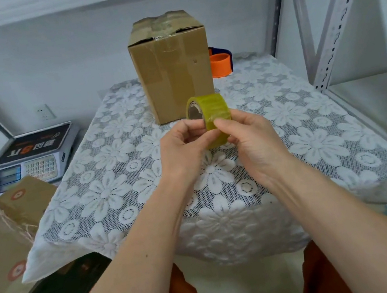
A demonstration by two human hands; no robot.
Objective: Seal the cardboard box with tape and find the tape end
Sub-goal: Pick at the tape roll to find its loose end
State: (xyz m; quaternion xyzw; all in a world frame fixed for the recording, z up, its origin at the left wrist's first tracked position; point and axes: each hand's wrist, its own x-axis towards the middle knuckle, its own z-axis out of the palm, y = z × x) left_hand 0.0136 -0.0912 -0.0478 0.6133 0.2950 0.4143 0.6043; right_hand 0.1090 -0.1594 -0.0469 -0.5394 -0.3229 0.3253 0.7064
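Yellowish tape [210, 115] sits above the counter [116, 185], just before the box [174, 72], gripped by the left hand [182, 145] while the right hand [250, 136] pinches its rim, and the end could stay hidden if fingertips skim past the seam.

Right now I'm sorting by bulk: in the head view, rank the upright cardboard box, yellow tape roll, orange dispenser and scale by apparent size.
1. Cardboard box
2. Scale
3. Yellow tape roll, nearer the camera, so unsure against the next
4. Orange dispenser, partly hidden behind the box
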